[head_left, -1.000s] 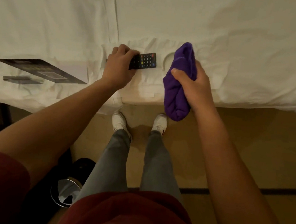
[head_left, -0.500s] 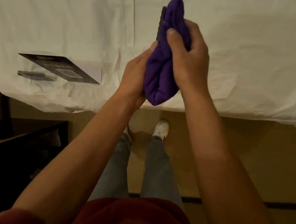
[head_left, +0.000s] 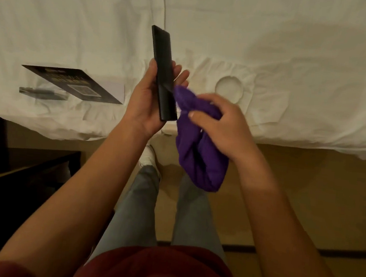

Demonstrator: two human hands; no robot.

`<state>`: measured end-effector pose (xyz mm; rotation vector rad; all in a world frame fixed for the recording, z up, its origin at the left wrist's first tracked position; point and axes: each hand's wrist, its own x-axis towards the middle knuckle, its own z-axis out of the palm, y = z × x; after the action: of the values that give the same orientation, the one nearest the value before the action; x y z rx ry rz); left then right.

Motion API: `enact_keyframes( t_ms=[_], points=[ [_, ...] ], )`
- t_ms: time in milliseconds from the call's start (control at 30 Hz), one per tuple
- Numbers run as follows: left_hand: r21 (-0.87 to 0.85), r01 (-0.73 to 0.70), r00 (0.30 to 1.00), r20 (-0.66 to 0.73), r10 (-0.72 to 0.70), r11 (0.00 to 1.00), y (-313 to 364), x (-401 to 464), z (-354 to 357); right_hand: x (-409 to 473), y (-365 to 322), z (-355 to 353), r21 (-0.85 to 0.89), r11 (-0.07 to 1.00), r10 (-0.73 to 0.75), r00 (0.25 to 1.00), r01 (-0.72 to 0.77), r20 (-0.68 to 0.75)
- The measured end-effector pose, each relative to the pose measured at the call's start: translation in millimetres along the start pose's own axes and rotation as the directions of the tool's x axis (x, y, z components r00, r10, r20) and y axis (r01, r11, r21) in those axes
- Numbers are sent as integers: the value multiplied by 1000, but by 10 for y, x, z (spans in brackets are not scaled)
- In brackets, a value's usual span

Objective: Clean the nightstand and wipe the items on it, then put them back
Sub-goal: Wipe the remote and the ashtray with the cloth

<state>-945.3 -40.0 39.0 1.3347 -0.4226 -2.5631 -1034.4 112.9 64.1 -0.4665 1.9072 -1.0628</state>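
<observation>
My left hand [head_left: 146,103] holds a black remote control [head_left: 163,69] upright above the bed's edge, its plain back turned toward me. My right hand [head_left: 220,124] grips a bunched purple cloth [head_left: 198,155], whose top corner touches the remote's lower right side. A round white ashtray [head_left: 229,89] lies on the white bedsheet [head_left: 297,60] just right of my hands. A dark card in a clear acrylic stand [head_left: 71,83] lies on the sheet to the left.
The dark nightstand [head_left: 18,167] is at the lower left, beside the bed. Beige carpet [head_left: 306,195] covers the floor, with my legs and white shoes below my hands. A dark strip crosses the floor at the lower right.
The cloth, wrapped over the remote half a second ago, has slid down off it with my right hand. The remote now stands bare in my left hand, lifted from the bed a second ago.
</observation>
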Motion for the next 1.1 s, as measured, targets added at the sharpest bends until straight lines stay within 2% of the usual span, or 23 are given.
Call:
enact_keyframes(
  t_ms=[67, 200, 367, 500, 567, 667, 733, 800, 867, 1067, 1100],
  points=[
    [-4, 19, 999, 47, -19, 1000, -25, -18, 22, 112, -110, -122, 114, 993, 12, 990, 4, -137],
    [-28, 76, 985, 159, -70, 997, -171, -84, 156, 347, -303, -66, 287, 958, 43, 981, 13, -189],
    [-108, 60, 991, 127, -46, 992, -130, -46, 268, 220, -257, 284, 162, 987, 22, 986, 6, -166],
    [-91, 13, 998, 62, -7, 996, -105, -9, 212, -49, -67, 394, 133, 991, -6, 985, 29, -171],
    [-59, -20, 1000, -7, 20, 998, -89, 14, 157, -150, 17, 392, 90, 996, -17, 992, 28, -122],
    [69, -82, 993, -84, 88, 994, -34, 33, 35, -224, 123, 268, 75, 997, 26, 999, -23, -39],
    [280, -99, 988, -87, 128, 955, -13, 18, -45, -213, 147, 134, 124, 991, 65, 991, -51, -113],
    [501, -99, 991, -32, 133, 860, -33, -13, -100, -146, 82, -3, 165, 985, 94, 970, -57, -226],
    [639, -107, 992, 21, 122, 761, -74, -50, -129, -25, 11, -103, 152, 988, 79, 946, -32, -313],
    [840, -113, 994, 98, 57, 530, -238, -134, -34, 395, -277, -96, -69, 994, -101, 912, 80, -397],
    [847, -115, 993, 95, 64, 520, -264, -128, -15, 444, -291, -59, -106, 992, -109, 914, 73, -390]
  ],
)
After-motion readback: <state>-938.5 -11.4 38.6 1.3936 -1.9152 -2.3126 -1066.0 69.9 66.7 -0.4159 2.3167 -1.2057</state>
